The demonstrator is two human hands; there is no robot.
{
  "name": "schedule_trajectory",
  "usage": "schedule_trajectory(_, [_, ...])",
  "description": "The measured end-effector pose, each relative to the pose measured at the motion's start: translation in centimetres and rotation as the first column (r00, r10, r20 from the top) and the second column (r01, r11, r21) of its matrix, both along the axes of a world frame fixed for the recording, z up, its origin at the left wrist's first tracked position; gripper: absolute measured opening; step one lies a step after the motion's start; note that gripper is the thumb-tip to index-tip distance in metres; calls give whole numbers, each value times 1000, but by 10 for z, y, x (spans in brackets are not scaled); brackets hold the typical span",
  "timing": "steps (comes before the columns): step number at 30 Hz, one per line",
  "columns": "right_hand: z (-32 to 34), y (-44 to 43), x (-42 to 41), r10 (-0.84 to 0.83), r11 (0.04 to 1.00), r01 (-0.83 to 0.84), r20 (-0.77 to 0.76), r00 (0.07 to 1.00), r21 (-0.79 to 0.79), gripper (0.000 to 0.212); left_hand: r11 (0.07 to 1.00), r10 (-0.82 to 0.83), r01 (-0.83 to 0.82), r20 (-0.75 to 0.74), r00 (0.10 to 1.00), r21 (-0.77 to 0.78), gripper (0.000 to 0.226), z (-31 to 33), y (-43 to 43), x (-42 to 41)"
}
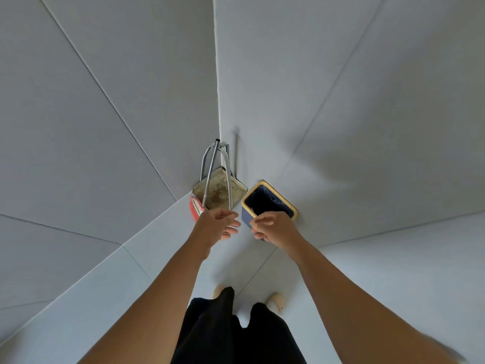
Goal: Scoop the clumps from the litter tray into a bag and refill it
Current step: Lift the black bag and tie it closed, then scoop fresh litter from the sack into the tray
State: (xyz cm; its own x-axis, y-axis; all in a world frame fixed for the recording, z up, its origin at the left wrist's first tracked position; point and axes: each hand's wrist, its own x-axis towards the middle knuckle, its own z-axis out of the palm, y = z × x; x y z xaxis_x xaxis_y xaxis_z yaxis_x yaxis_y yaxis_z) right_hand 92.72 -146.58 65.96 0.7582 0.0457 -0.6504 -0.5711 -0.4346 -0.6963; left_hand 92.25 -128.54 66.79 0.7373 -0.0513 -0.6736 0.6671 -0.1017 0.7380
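A blue bin [246, 219] with a yellow rim and a dark bag lining stands on the floor in the room's corner. Left of it a metal long-handled dustpan [223, 191] leans in the corner, dirty inside, with a red brush [194, 209] beside it. My left hand [216, 224] hovers in front of the dustpan's lower edge, fingers relaxed and spread, holding nothing. My right hand [274, 227] is over the bin's near corner with its fingers curled; whether it holds anything is hidden. No litter tray or scoop shows.
Two pale grey walls [341, 88] meet at the corner behind the bin. The floor [393, 258] is light tile. My dark clothing [231, 332] and pale shoes [277, 300] are at the bottom of the view.
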Motion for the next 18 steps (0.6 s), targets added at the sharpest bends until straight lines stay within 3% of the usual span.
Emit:
schedule_trajectory(5, [8, 43, -22, 41, 999, -40, -27, 999, 33, 7, 994, 90, -90, 6, 996, 59, 13, 15, 38, -31])
schedule_trajectory(10, [21, 74, -38, 231, 973, -231, -2, 973, 24, 13, 969, 197, -199, 24, 980, 143, 15, 23, 66, -70])
schedule_trajectory(11, [24, 85, -44, 316, 949, -316, -2, 949, 16, 12, 949, 280, -281, 32, 960, 144, 16, 27, 73, -89])
schedule_trajectory(18, [19, 110, -68, 499, 866, -499, 11, 867, 16, 10, 855, 499, -492, 2, 867, 161, 18, 31, 82, -162])
